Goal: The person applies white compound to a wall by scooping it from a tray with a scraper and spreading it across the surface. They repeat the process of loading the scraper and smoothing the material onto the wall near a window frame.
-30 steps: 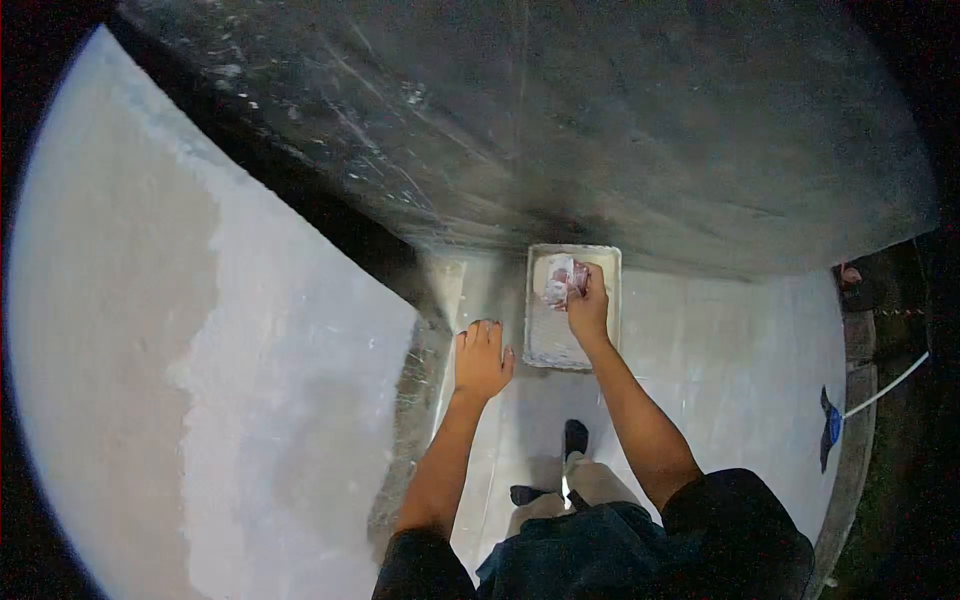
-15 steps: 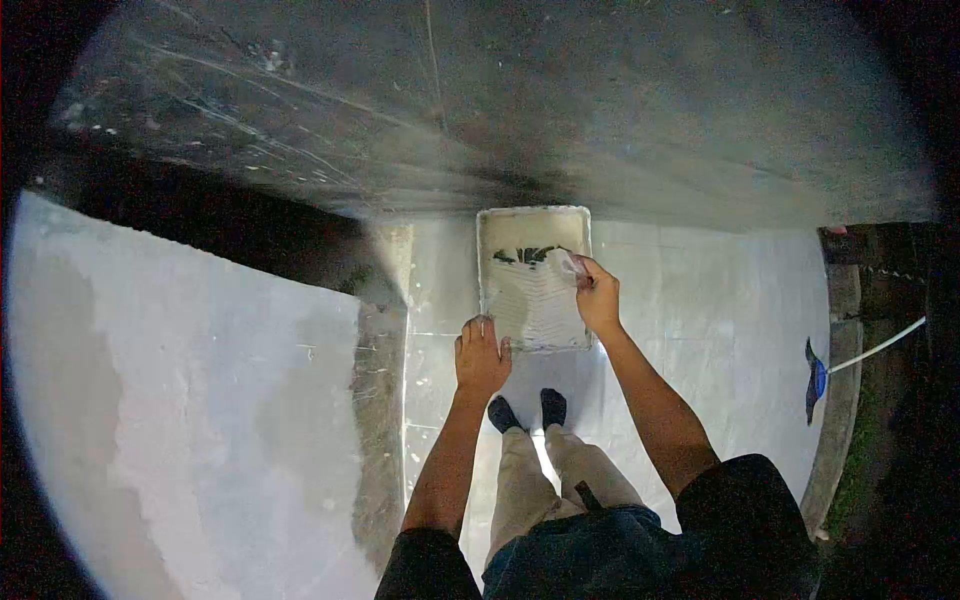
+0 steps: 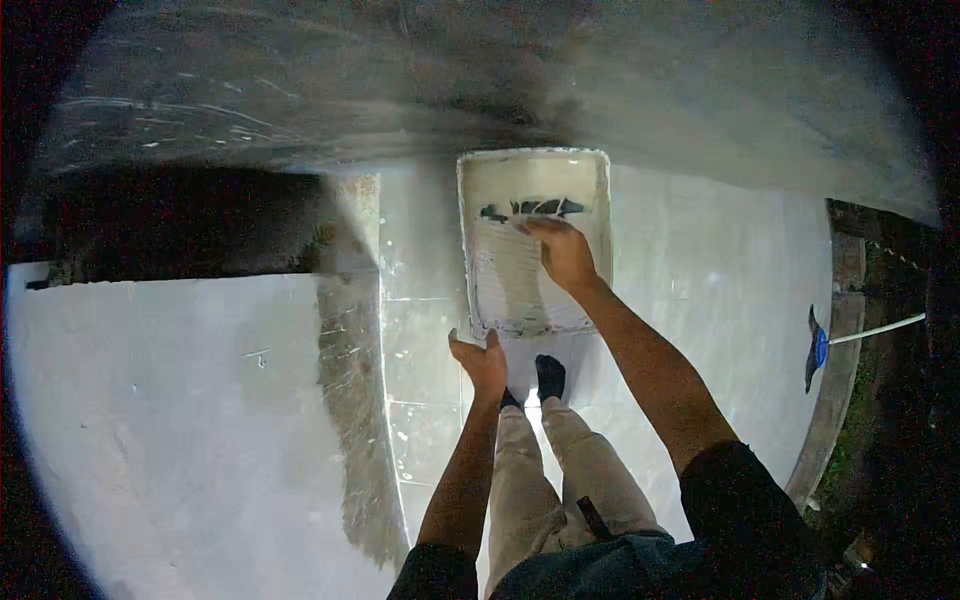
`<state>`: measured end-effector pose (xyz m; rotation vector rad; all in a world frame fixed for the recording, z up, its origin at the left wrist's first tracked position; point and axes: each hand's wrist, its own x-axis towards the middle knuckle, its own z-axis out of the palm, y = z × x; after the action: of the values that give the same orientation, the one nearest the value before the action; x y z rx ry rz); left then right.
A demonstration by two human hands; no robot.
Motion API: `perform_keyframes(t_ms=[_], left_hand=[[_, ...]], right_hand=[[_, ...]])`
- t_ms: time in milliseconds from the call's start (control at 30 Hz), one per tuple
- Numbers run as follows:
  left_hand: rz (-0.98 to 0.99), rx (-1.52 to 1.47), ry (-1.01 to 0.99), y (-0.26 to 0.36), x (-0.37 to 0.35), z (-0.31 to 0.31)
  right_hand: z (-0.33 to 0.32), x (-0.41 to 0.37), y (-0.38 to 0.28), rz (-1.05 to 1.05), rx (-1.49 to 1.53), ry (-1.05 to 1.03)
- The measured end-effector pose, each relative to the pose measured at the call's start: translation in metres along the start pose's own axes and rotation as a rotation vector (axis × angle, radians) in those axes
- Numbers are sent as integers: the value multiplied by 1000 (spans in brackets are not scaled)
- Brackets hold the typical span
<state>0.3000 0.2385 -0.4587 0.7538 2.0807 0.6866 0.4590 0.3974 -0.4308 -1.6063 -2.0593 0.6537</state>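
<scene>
Looking down at a white paint tray [image 3: 505,290] lying on a pale floor [image 3: 720,300], its far end against the foot of a grey wall [image 3: 700,80]. The right hand [image 3: 562,255] rests palm down in the middle of the tray, just below dark smears [image 3: 530,208]; whether its fingers grip anything cannot be told. The left hand [image 3: 482,362] is open, just beside the tray's near left corner. Feet in dark socks [image 3: 548,377] stand just behind the tray's near edge
</scene>
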Motion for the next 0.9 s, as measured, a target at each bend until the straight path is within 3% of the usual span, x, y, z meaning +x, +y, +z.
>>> perform_keyframes(t_ms=[100,167,200,267,367,500,667,800,900], left_hand=[[-219,-277,-6,-15,10,17],[-405,-400,-38,-13,6,18],[-412,-395,-38,-23,6,21],[-492,-654,-90,-45,6,27],[-590,-754,-137,1,2,12],[-591,-839,-183,-14,9,19],[-677,-805,-88,-4,7,24],[-658,-855,-123,-5,5,28],[-609,-886,-140,-17,7,34]], right_hand=[[17,13,3,1,-90,-81],[27,13,5,-87,-183,3],[30,13,6,-82,-180,-3],[35,14,7,-123,-224,8],[42,23,15,-133,-194,41],[52,28,18,-136,-252,97],[57,26,19,-117,-268,17],[58,27,24,-111,-294,14],[55,32,19,-21,-287,-104]])
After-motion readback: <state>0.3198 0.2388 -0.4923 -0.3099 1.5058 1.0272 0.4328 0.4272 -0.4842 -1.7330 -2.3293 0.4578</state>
